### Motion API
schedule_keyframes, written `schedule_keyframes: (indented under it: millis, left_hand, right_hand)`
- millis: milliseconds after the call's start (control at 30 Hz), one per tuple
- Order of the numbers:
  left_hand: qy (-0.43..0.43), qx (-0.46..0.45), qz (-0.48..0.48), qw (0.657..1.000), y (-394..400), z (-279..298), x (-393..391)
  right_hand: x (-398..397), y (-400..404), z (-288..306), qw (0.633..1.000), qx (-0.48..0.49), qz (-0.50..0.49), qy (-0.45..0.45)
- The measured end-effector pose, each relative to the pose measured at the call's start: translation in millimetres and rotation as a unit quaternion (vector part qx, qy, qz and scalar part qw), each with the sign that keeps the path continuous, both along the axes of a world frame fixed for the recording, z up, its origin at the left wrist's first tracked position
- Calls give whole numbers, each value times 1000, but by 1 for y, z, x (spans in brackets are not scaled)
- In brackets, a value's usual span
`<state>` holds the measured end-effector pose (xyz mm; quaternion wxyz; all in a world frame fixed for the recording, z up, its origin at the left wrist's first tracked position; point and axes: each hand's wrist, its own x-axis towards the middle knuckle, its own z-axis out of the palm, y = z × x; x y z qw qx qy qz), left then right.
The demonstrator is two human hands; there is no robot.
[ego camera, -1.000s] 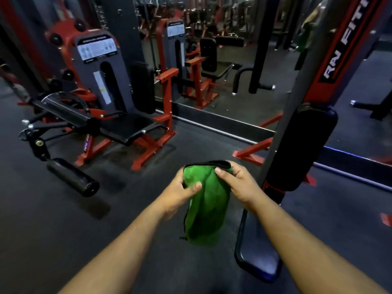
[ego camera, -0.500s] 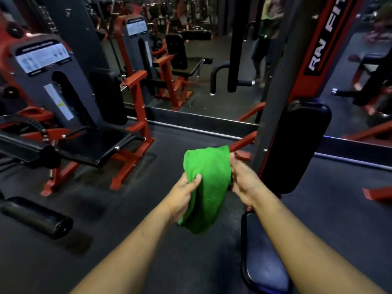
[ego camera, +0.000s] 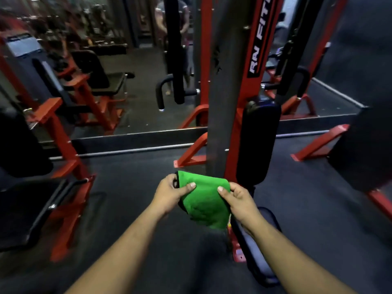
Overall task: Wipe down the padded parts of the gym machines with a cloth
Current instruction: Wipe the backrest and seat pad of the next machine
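Cloth (ego camera: 204, 203) crosswise between hands

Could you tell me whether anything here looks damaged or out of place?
Nothing stands out. The left hand and right hand hold the folded green cloth before the black upright back pad, which looks intact.

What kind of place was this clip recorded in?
A commercial gym, most likely: red-framed weight machines, a black upright back pad on the nearest one, and a wall mirror reflecting more equipment.
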<state>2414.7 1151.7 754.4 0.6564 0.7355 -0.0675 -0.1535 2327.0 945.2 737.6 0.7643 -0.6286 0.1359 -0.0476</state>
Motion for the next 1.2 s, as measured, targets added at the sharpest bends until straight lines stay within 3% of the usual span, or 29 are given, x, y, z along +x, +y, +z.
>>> schedule_keyframes:
  millis: [67, 133, 233, 333, 467, 633, 700, 800, 900, 967, 1067, 1133, 1200]
  left_hand:
    - [71, -50, -7, 996, -3, -4, 8]
    - [114, -18, -70, 991, -7, -9, 13]
    - [93, 22, -125, 988, -14, -6, 27]
    - [-21, 86, -182, 979, -32, 7, 48]
    - [-227, 289, -236, 900, -66, 23, 75]
    - [-389, 418, -191, 799, -101, 38, 97]
    - [-411, 419, -174, 790, -112, 37, 110]
    - [-382, 324, -217, 838, -134, 36, 131]
    - [-252, 191, -296, 901, -162, 42, 147]
    - [-213, 122, -336, 909, -185, 46, 162]
    - [-171, 41, -376, 910, -218, 56, 183]
    - [-150, 6, -389, 909, -242, 64, 205]
    - [-151, -5, -397, 905, -260, 67, 231]
  right_hand:
    - [2, 8, 2, 999, 13, -45, -8]
    - [2, 9, 5, 997, 30, -74, -3]
    - [0, -10, 11, 996, -24, -77, 25]
    - [1, -40, 16, 981, -170, -75, 58]
    - [18, -72, 26, 891, -420, -140, 101]
    - [39, -109, 26, 844, -511, -153, 55]
    - [45, -123, 19, 829, -529, -173, 44]
    - [54, -133, 14, 830, -503, -240, 6]
    - [61, -135, 18, 893, -329, -304, -50]
    - [67, -136, 18, 930, -195, -306, -62]
    - [79, -137, 1, 946, -124, -297, -24]
    - [99, -138, -4, 936, -75, -342, -17]
    - [125, -138, -3, 900, -79, -429, -14]
